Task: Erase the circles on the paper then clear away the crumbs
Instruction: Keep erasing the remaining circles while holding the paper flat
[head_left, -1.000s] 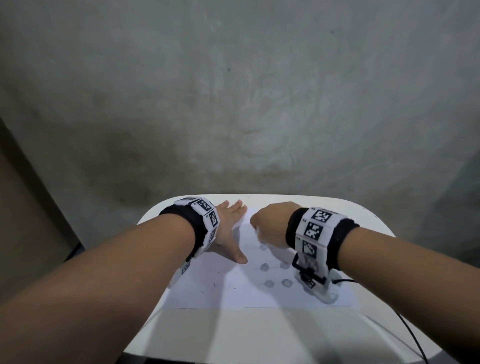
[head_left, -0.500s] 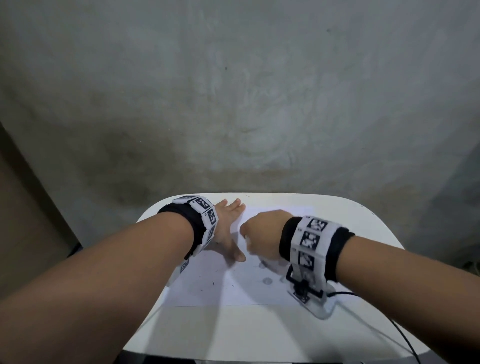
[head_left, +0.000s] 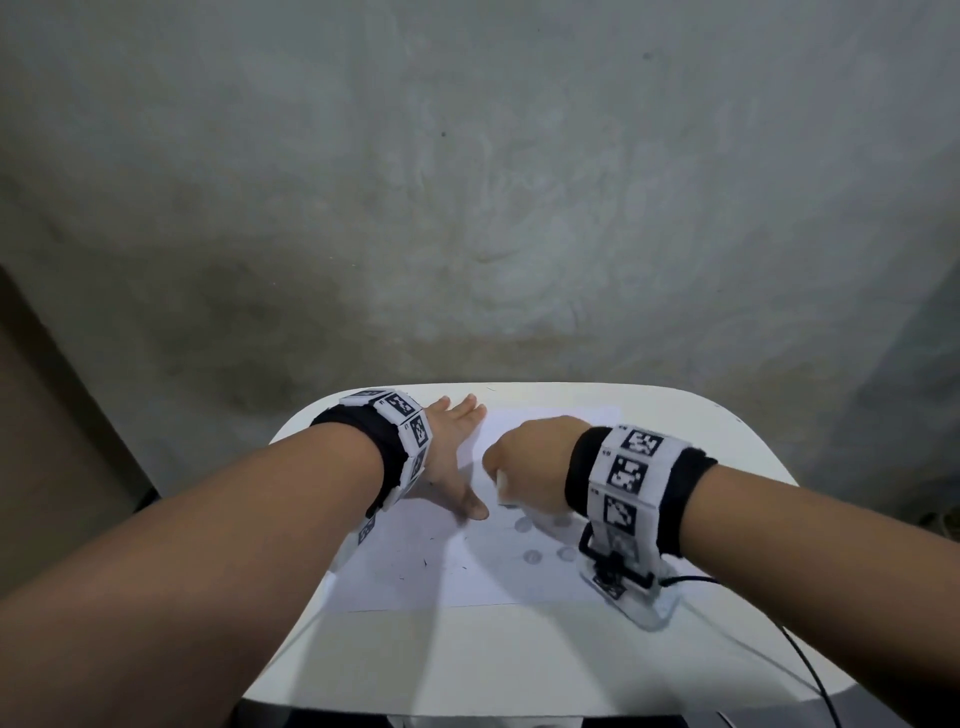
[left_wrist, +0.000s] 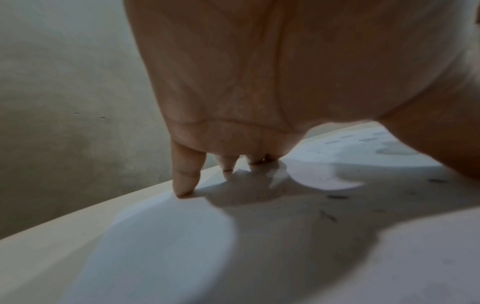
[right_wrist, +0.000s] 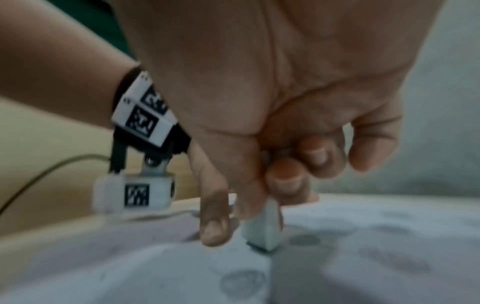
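Note:
A white sheet of paper lies on a small white table. Several grey pencil circles are drawn right of its middle, also blurred in the right wrist view. My left hand lies flat on the paper's left part, its fingertips touching the sheet near the far edge. My right hand pinches a white eraser between thumb and fingers. The eraser's lower end touches the paper beside a circle. Dark crumbs speckle the sheet near the left wrist.
The table has rounded corners and stands against a grey wall. Its far edge runs just beyond my fingers. A black cable trails from the right wrist camera over the table's right side. Bare tabletop lies between the paper and me.
My right hand with the eraser has slid a little left and toward me over the circles. The left hand has stayed flat on the paper.

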